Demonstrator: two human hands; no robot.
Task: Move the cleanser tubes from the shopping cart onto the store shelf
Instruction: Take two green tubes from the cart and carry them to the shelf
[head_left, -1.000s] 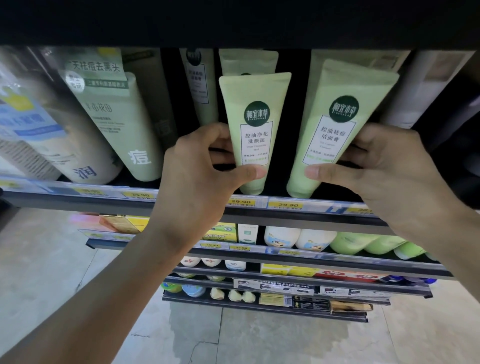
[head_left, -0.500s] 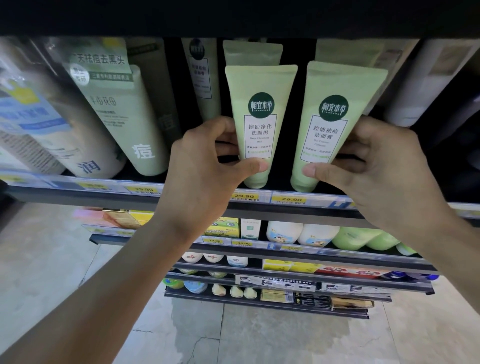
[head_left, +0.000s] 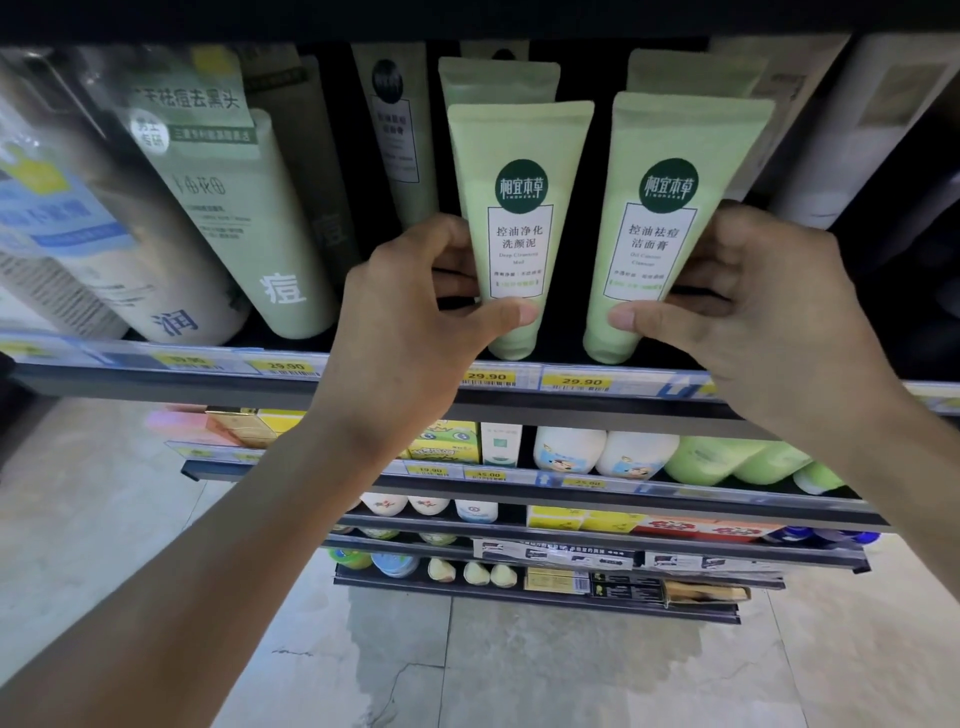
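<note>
Both pale-green cleanser tubes now stand straighter — left hand (head_left: 410, 312) grips one (head_left: 517, 228), right hand (head_left: 753, 306) the other (head_left: 670, 223); released carelessly, either could topple off the shelf (head_left: 208, 376).

Left arm: my forearm reaches up from the lower left, wrist straight, bare to the elbow.
Left grip (head_left: 415, 306): thumb laid across the front of the left tube (head_left: 517, 218), fingers curled round behind it, knuckles toward me.
Right arm: my forearm comes in from the right edge, angled up and inward.
Right grip (head_left: 753, 312): a mirror of the left, thumb pressing the front of the right tube (head_left: 670, 208), fingers wrapped behind.
Spacing: thumbs level, tips pointing at each other, apart.
</note>
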